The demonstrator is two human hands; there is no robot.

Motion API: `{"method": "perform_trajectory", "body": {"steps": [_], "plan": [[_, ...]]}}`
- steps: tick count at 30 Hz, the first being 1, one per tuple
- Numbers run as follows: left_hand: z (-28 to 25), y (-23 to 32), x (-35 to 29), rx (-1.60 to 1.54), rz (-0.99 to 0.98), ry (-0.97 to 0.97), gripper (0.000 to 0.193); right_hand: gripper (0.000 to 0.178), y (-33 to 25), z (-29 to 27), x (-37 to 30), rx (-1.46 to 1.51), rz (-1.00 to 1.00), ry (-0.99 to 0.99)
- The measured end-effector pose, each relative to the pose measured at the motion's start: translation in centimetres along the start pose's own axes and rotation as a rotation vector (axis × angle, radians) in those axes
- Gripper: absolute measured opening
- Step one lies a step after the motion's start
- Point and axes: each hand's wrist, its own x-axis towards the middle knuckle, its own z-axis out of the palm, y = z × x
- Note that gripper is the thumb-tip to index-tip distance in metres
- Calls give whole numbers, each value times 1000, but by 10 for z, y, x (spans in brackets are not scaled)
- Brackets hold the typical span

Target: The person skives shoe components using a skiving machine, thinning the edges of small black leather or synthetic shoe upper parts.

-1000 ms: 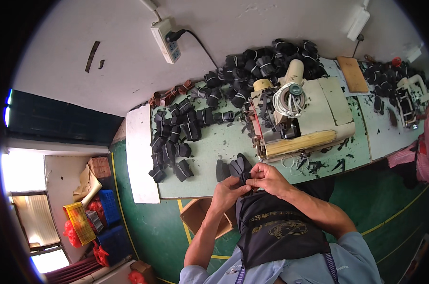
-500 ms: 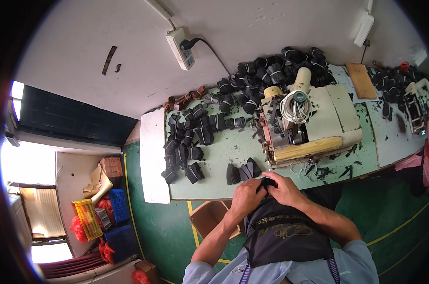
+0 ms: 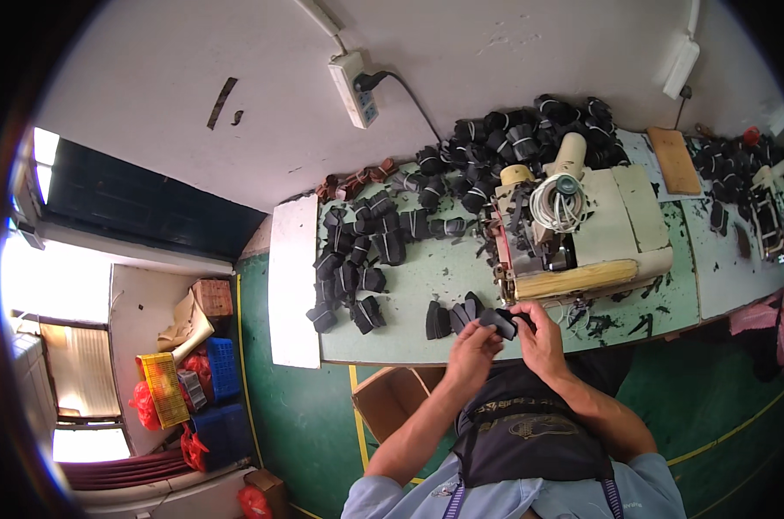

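Above the table's front edge, my left hand (image 3: 474, 353) pinches a dark grey, flat, curved piece (image 3: 497, 323). My right hand (image 3: 539, 342) is close beside it, its thumb and fingers closed on the black pieces at the other end. How many pieces are between the hands I cannot make out. Just beyond my left hand, a few stacks of black pieces (image 3: 440, 320) stand on the pale green table (image 3: 414, 272). The sewing machine (image 3: 595, 216), cream-coloured with a coil of white cord on top, stands just past my right hand.
Tied black bundles (image 3: 349, 277) lie at the table's left and are heaped along the wall (image 3: 530, 130). Brown bundles (image 3: 353, 184) lie behind. An open cardboard box (image 3: 392, 402) stands under the front edge. Dark scraps surround the machine. Crates (image 3: 161, 389) stand far left.
My hands have come up from my lap toward the table edge and spread slightly apart, so the dark piece now shows between them. The whole view has shifted a little.
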Motion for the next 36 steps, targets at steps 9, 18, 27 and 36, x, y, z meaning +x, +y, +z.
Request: {"method": "perform_trajectory", "body": {"steps": [9,18,27,36], "plan": [[13,-19,-14,427,91,113,28,21,-8,-16,-10,-43,46,-178],[28,31,-25,1348,374,-298,38,20,-16,-41,-12,392,403,-299],[72,73,28,1047,19,-438,39,20,-31,-55,41,465,474,-98],[95,93,82,1328,5,-291,23,18,-16,-92,76,-328,57,-74]]}}
